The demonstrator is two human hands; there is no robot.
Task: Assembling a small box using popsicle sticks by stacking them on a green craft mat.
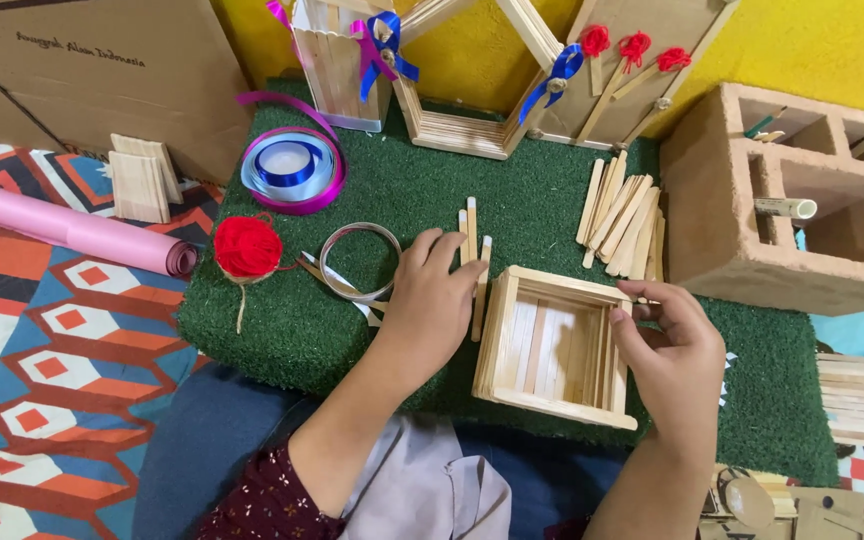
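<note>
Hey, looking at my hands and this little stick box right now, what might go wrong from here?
The right hand grips the far wall of the stick box; pressing hard might loosen its thin stacked sticks. The left hand rests on loose sticks beside the box, so a nudge may scatter them. The red yarn ball and its thread lie near that wrist and may snag.
</note>
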